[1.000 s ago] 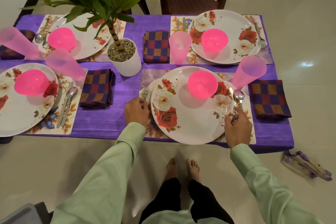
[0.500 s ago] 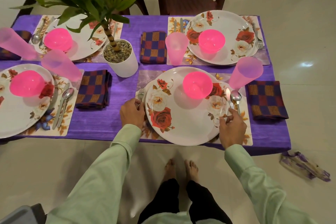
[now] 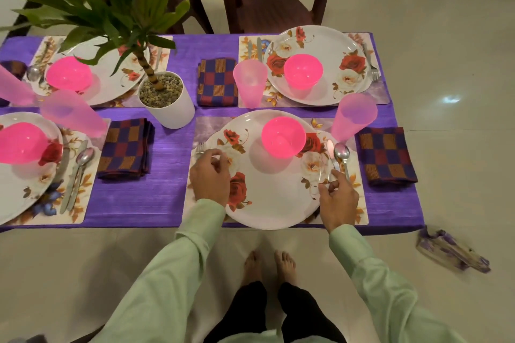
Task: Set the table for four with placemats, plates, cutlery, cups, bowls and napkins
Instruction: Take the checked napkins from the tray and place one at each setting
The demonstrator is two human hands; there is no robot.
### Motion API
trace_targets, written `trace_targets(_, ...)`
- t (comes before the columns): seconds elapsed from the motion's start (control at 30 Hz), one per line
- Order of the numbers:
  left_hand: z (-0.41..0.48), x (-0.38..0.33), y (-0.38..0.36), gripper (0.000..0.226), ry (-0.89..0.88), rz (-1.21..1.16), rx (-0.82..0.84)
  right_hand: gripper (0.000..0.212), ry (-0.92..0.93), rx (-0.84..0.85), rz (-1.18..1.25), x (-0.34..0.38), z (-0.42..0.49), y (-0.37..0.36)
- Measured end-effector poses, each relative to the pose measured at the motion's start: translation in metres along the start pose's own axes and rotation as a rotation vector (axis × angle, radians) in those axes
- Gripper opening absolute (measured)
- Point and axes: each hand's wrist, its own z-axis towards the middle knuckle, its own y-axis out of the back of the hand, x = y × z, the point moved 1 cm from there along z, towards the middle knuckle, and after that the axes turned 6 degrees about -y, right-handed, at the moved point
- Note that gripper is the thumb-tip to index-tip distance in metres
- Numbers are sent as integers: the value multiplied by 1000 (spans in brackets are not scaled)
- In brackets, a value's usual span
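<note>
Our purple-clothed desk [image 3: 167, 147] fills mid-frame; the near plate [image 3: 267, 198] sits lower centre. Our left hand [image 3: 210, 178] curls its fingers [image 3: 214, 157] onto the fork [image 3: 199, 147] at left; our right hand [image 3: 338, 199] pinches the knife [image 3: 331, 152] beside the spoon [image 3: 342, 152].

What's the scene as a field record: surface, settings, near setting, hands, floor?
surface: table under purple cloth, potted plant standing on it
settings: four laid; hands at the near-right one
near setting: placemat under floral plate; pink bowl on plate; fork left; knife and spoon right; pink cup beyond spoon; checked napkin right of placemat
left hand: over fork handle, grip unclear
right hand: fingertips at knife and spoon handles, grip unclear
floor: purple wrapper right of table
</note>
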Motion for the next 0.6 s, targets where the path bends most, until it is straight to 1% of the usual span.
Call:
trace_targets(0.07,-6,-17,-23,23,39,-132,95,40,-4,-10,-26,0,1,4)
trace_targets(0.13,-10,-32,-45,36,148,-249,241,43,14,-36,-52,1,2,12)
trace_targets(0.2,-11,-45,-61,43,262,-329,330,42,31,-56,-79,1,5,22)
trace_targets(0.27,-11,-54,-72,42,288,-332,323,37,43,-72,-103,-2,8,30)
trace_targets(0.37,-5,-60,-79,37,247,-286,241,30,82,-98,-139,-10,13,37)
trace_targets(0.43,1,-61,-83,36,230,-267,248,26,132,-78,-203,-17,17,36)
trace_targets(0.47,2,-62,-84,40,220,-251,254,25,161,-56,-251,-18,19,34)
trace_targets(0.5,4,-62,-86,42,213,-242,262,25,191,-33,-302,-19,22,32)
trace_targets(0.6,1,-66,-83,35,240,-253,260,31,256,35,-420,-15,29,26)
